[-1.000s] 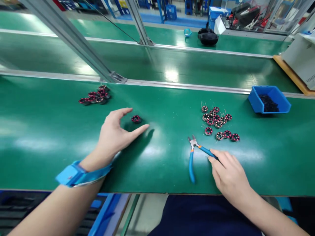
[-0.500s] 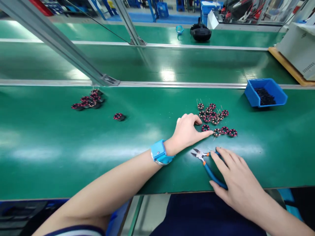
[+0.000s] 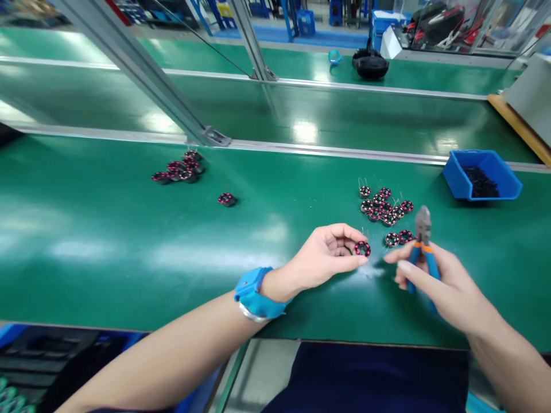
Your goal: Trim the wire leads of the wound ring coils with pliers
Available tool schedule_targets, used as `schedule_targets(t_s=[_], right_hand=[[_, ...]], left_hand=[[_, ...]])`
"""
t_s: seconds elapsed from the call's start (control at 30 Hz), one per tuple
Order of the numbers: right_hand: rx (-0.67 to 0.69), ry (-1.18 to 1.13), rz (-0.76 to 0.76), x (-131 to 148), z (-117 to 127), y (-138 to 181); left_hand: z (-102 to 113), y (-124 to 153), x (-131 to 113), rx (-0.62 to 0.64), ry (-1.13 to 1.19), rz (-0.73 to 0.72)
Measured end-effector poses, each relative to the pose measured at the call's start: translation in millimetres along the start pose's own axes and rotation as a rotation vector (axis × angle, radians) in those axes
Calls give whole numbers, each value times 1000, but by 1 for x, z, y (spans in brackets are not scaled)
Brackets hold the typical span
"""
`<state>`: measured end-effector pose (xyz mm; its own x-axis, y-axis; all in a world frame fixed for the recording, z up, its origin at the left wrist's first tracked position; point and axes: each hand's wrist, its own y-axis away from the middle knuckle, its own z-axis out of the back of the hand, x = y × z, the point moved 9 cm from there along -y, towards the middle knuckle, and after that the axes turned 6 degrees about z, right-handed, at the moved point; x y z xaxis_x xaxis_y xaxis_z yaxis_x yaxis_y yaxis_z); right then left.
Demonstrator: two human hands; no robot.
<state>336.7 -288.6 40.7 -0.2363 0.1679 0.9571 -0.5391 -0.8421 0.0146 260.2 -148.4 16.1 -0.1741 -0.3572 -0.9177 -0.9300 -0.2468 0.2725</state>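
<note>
Left fingers: pinched on untrimmed coil
Right fingers: curled round pliers
I judge remaining: coils beyond fingers
Likely done: pile leftward

Worktop: smooth, glossy, reflecting light in pale patches. Pliers: grey metal head; blue handles, apparently plastic-coated. Coils: wire-wound, with thin metallic ends. Bin: smooth plastic, slight sheen. Frame post: grey metal, satin, grooved. Board at far right: wood-like. Wrist strap: plastic-looking, soft sheen. Lap clothing: dark matt cloth.
</note>
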Motion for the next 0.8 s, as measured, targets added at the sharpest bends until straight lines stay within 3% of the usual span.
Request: schedule_targets(t_s=[0.17, 0.4, 0.57, 0.7, 0.73, 0.8], right_hand=[[-30, -237, -54, -5, -34, -35], [-27, -316, -90, -9, -39, -31], [47, -297, -101, -5, -48, -26], [73, -358, -164, -10, -53, -23], [72, -382, -187, -12, -53, -23], [61, -418, -222, -16, -51, -23]], left_hand=[[1, 1, -9, -22, -25, -125], [-5, 7, -17, 30, -104, -182], [0, 6, -25, -102, -101, -213], [33, 9, -44, -304, -24, -294], [36, 8, -45, -284, -52, -261], [27, 6, -39, -110, -195, -126]])
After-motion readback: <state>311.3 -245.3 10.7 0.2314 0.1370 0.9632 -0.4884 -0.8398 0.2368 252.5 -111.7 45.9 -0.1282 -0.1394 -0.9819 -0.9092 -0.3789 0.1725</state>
